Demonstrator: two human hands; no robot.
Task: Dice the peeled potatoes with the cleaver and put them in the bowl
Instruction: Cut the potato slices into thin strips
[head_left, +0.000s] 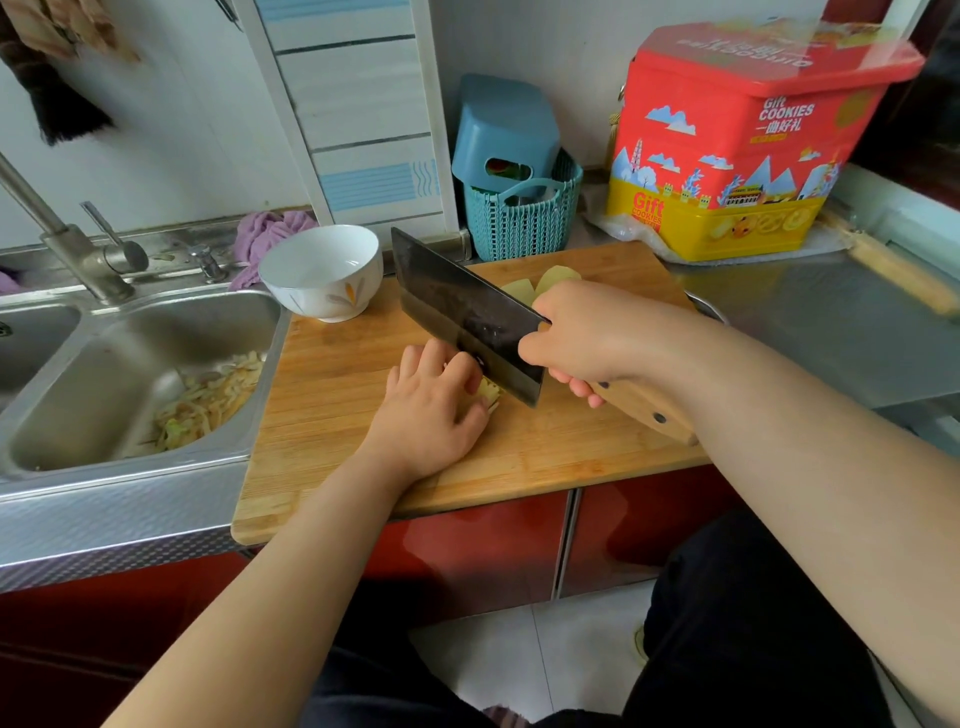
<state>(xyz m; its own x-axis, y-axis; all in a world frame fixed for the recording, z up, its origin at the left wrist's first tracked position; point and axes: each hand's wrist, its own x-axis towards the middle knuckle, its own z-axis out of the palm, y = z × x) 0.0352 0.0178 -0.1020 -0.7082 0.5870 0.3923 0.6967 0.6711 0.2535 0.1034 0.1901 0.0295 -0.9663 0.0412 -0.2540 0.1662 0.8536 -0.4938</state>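
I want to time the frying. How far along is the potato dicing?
Early. Done: peeling, since peels lie in the sink. In hand: the left hand holds potato strips while the right hand cuts with the cleaver. Left: the slices behind, and filling the bowl, which looks empty.

Bare cutting board (332, 415) lies open left of my cleaver (462, 312) — the bowl (322, 270) blocks the far-left corner.
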